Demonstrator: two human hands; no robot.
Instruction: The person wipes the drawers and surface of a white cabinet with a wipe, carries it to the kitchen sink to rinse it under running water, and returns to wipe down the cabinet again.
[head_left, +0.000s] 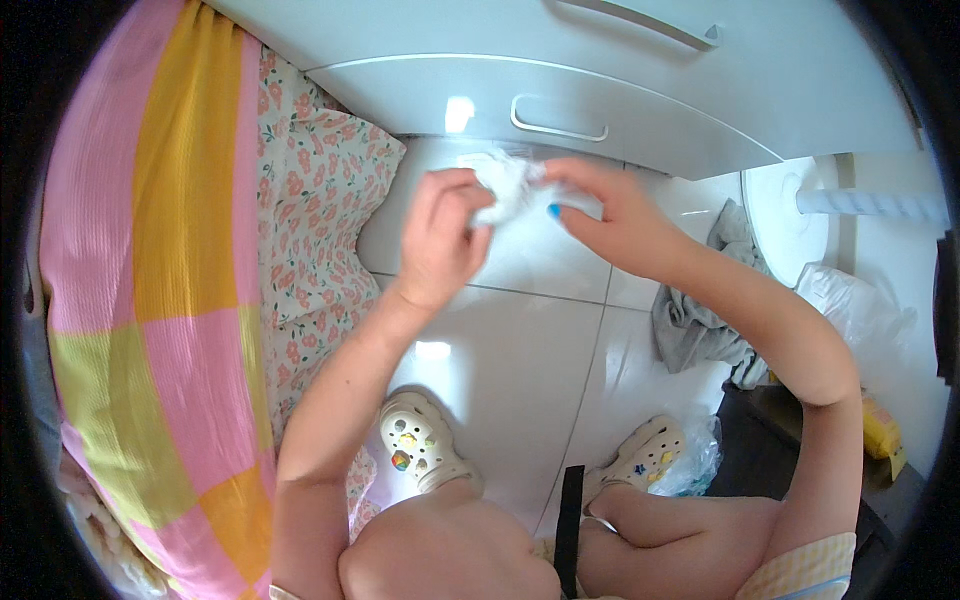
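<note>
A crumpled white item (504, 184), blurred and perhaps tissue or thin plastic, is held above the tiled floor. My left hand (448, 229) grips its left side with curled fingers. At its right edge is my right hand (611, 214), thumb and index finger apart, with blue polish on the thumbnail. The fingertip of that index finger meets the item's edge, but blur hides whether it pinches it. Beyond both hands stands a white cabinet front with a lower drawer handle (559, 127).
A bed with a checked cover (187, 262) and a floral skirt (322, 195) runs along the left. At right are a grey cloth (694, 330), a round white base (784, 225) and clear plastic bags (847, 300). Cream clogs (424, 439) rest on the tiles.
</note>
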